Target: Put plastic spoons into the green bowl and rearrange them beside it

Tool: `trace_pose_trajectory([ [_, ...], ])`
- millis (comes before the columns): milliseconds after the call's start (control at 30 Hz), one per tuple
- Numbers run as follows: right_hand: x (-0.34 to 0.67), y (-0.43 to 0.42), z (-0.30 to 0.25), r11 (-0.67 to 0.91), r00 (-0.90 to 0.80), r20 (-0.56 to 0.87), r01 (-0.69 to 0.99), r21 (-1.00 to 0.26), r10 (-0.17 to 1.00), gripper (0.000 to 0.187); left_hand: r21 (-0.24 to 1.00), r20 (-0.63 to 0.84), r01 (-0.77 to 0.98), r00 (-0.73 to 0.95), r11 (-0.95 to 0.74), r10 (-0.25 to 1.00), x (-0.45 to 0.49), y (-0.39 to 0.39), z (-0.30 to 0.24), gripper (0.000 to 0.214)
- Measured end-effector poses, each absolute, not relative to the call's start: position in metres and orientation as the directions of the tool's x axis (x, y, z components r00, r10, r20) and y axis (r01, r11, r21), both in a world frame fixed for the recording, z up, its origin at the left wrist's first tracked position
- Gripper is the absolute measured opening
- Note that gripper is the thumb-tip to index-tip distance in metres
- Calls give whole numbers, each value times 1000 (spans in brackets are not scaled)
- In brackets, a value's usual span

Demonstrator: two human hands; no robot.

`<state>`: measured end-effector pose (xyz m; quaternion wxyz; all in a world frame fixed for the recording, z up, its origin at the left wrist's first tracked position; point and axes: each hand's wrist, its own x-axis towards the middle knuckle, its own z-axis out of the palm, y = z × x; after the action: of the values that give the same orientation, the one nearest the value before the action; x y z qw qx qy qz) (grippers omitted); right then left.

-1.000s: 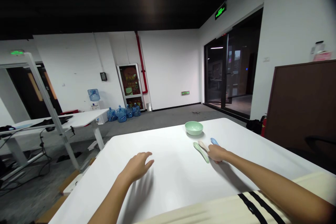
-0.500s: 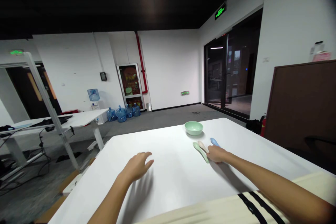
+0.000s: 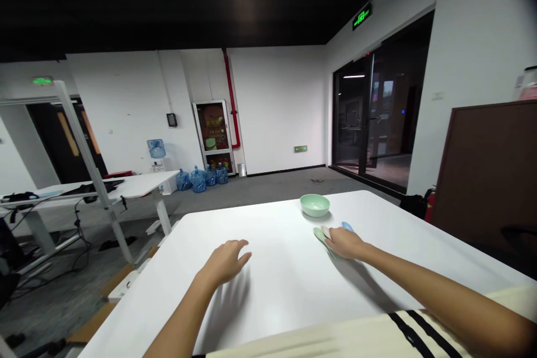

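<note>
My right hand [image 3: 346, 243] reaches down to the tabletop with its fingers bent around the handle of a beige spoon [image 3: 326, 231]; the fingertips are largely hidden. Just left of it lies a green spoon [image 3: 319, 235], its handle partly covered by the same hand. The bowl end of a blue spoon [image 3: 347, 226] shows behind the hand, and the rest is out of sight. A light green bowl [image 3: 314, 206] stands beyond the spoons. Over the left part of the table, my left hand [image 3: 226, 262] hovers with fingers apart, holding nothing.
The white table [image 3: 268, 291] has rounded far corners. At the right stands a brown partition [image 3: 495, 162]. Another white desk [image 3: 138, 184] with a metal post [image 3: 81, 148] is at the left. Blue water bottles [image 3: 198, 180] stand on the floor by the far wall.
My right hand has moved slightly left, over the beige spoon and part of the green spoon's handle. The view has turned a little left. My left hand keeps its open pose.
</note>
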<state>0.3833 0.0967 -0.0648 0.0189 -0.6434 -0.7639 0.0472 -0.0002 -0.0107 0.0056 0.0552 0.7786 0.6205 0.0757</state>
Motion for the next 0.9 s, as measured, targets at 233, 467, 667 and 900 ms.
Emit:
trace_pose_trajectory([
  [233, 370, 104, -69, 192, -198, -53, 977, -94, 979, 31, 190, 55, 955, 223, -229, 973, 2, -15, 10, 52],
  [467, 358, 108, -73, 131, -143, -68, 980, -149, 987, 21, 196, 65, 954, 218, -226, 974, 1, -17, 10, 51],
  [667, 343, 100, -58, 111, -126, -76, 979, -173, 989, 11, 200, 63, 951, 227, -235, 972, 1, -17, 11, 51],
  [900, 310, 96, -49, 207, -216, -61, 969, -134, 974, 18, 191, 54, 953, 229, -235, 972, 2, -15, 11, 52],
])
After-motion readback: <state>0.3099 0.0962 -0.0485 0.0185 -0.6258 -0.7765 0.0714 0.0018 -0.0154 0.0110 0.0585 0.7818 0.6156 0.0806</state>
